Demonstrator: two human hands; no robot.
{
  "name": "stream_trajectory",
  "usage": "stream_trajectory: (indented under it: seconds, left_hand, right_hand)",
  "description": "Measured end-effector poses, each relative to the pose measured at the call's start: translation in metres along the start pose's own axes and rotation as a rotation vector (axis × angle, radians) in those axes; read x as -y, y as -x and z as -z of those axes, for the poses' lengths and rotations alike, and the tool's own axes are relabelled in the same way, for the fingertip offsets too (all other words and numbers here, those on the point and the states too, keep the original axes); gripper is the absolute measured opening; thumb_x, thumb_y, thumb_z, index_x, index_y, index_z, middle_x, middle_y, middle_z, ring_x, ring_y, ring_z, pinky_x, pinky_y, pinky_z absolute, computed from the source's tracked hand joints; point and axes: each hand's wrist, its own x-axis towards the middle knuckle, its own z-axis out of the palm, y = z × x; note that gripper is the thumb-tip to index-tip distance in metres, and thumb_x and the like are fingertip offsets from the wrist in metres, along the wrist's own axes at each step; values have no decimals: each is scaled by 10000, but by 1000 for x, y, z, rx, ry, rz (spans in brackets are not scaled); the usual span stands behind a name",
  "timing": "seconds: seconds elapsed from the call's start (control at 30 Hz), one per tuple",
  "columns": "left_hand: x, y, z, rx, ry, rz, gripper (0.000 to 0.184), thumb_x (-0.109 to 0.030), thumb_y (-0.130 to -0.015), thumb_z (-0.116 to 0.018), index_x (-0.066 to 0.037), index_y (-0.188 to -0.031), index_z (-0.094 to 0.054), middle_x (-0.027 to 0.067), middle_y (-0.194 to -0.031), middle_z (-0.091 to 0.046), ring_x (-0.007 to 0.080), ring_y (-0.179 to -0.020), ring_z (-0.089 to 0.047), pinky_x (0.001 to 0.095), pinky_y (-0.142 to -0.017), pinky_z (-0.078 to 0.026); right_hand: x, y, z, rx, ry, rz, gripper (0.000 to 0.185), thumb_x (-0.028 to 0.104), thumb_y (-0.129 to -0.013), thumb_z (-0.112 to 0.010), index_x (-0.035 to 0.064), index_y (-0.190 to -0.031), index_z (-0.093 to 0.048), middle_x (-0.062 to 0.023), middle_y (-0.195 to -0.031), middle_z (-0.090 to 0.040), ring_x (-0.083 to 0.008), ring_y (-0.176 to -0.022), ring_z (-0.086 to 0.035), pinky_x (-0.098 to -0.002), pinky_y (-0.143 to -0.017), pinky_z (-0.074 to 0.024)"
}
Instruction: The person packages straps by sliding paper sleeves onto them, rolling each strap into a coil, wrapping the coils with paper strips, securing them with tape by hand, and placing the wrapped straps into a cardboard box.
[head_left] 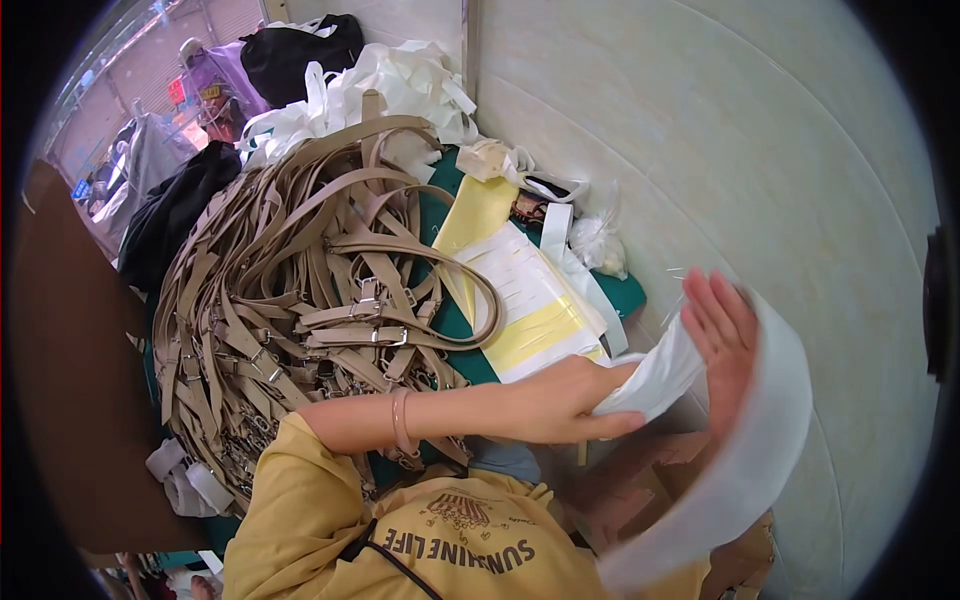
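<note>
My left hand (590, 400), with a pink bangle (402, 422) on its wrist, is closed on a white strip (660, 378) of thin, soft-looking material. My right hand (722, 335) is raised with its fingers stretched out, right beside the held part. From there the strip loops round the outer side of my right hand and trails down past my yellow shirt, blurred by motion. My right thumb is hidden. To the left, a big heap of beige straps (300, 260) with metal buckles and clasps covers the green tabletop (432, 215).
White and yellow sheets (530, 300) lie beyond my left hand, near a knotted plastic bag (598, 245). White strips (400, 85) pile up behind the straps. A cardboard box (650, 480) stands below my hands. A pale wall (700, 130) bounds the right side.
</note>
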Motion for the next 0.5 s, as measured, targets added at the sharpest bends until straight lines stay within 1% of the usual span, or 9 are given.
stream_trajectory:
  seconds: [0.03,0.07,0.1,0.17,0.2,0.3,0.4,0.47,0.5]
  left_hand:
    - [-11,-1,-1,68,364,136,345,-293,-903,-535,8,-1060,-474,120,-714,-604,263,-666,-601,348,-617,-469]
    - [-15,-5,-4,22,450,114,325,-304,-935,-485,-1,-1048,-519,76,-767,-625,169,-703,-596,299,-666,-469]
    - [-22,-8,1,44,663,185,317,-311,-943,-474,-9,-1021,-536,54,-774,-619,147,-716,-583,290,-684,-464]
    - [-39,-14,10,99,955,258,313,-322,-963,-442,-35,-974,-566,18,-838,-606,108,-778,-552,268,-717,-454]
    - [-47,-17,13,102,953,244,313,-322,-963,-442,-35,-974,-566,18,-838,-606,108,-778,-552,268,-717,-454]
    - [-60,-27,17,128,980,107,294,-315,-943,-495,-33,-977,-568,35,-890,-608,115,-830,-553,270,-742,-454]
    - [-61,-38,14,160,901,12,254,-272,-905,-563,-31,-986,-567,47,-945,-605,123,-878,-550,275,-787,-450]
    - [-47,-44,12,89,804,58,366,-267,-880,-619,-13,-1121,-511,43,-1039,-604,120,-963,-547,269,-862,-426]
    - [-41,-46,13,84,801,57,366,-267,-880,-619,-13,-1121,-511,43,-1039,-604,120,-963,-547,269,-862,-426]
  right_hand:
    - [9,0,-9,-2,60,-133,726,553,-901,-314,-15,-1352,-341,-207,-1292,-475,-324,-1255,-410,-417,-1072,-247]
    - [18,0,-18,5,120,-267,743,559,-875,-384,-17,-1344,-354,-189,-1268,-501,-298,-1237,-437,-384,-1045,-291]
    - [22,4,-15,76,357,-215,766,576,-835,-429,-18,-1316,-391,-176,-1243,-519,-273,-1191,-473,-366,-1004,-334]
    - [15,18,-3,25,403,-111,735,540,-751,-574,-16,-1224,-494,-150,-1152,-564,-221,-1051,-548,-333,-903,-424]
    - [6,33,2,26,414,-104,735,540,-751,-574,-16,-1224,-494,-150,-1152,-564,-221,-1051,-548,-333,-903,-424]
    - [-1,59,4,-16,566,-165,557,244,-723,-688,1,-1193,-515,-155,-1098,-581,-273,-1026,-567,-353,-871,-434]
    - [-12,73,-24,-464,423,-181,404,238,-791,-675,-7,-1082,-540,-108,-976,-625,-191,-867,-602,-325,-760,-481]
    - [-3,75,-29,-230,111,-566,265,191,-851,-624,0,-1023,-557,-91,-862,-644,-144,-766,-609,-282,-676,-489]
    - [-6,82,-30,-165,146,-495,177,161,-892,-575,0,-965,-572,-60,-763,-642,-112,-679,-601,-239,-597,-475]
